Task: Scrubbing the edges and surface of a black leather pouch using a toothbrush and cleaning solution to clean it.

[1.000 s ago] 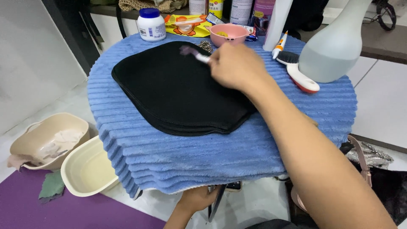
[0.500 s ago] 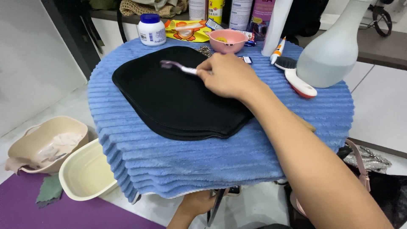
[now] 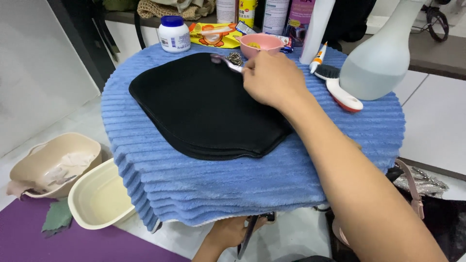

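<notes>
Your right hand [image 3: 272, 80] had travelled back up the flat black zippered pouch [image 3: 204, 104] since half a second before, carrying the small pale-handled brush [image 3: 225, 61] from the middle of the fabric to its far edge. You were gripping that brush with your fingers closed round the handle, its bristle head poking out to the left of your knuckles and touching the pouch close to the pink bowl [image 3: 259, 44]. The brush's long axis ran roughly left to right, slightly tilted away from you, while the pouch's long axis lay across the table from upper left to lower right, almost all of it to the near left of your grip. Your right hand was much the nearer to the pouch.

Your left hand [image 3: 233, 233] was low under the table edge, closed round a thin dark item I could not identify, well apart from the pouch.

The pouch rested flat on the blue ribbed plush towel [image 3: 252, 189] that covered the round table. As for containers: the pink bowl held a little yellowish stuff; the white blue-capped jar [image 3: 174, 35] stood shut. On the floor, the beige basin [image 3: 53, 165] held a crumpled rag, and the cream basin [image 3: 99, 196] beside it looked bare inside. A translucent spray bottle [image 3: 378, 58] stood at the right, just behind a white-and-red scrubbing brush [image 3: 340, 90].
</notes>
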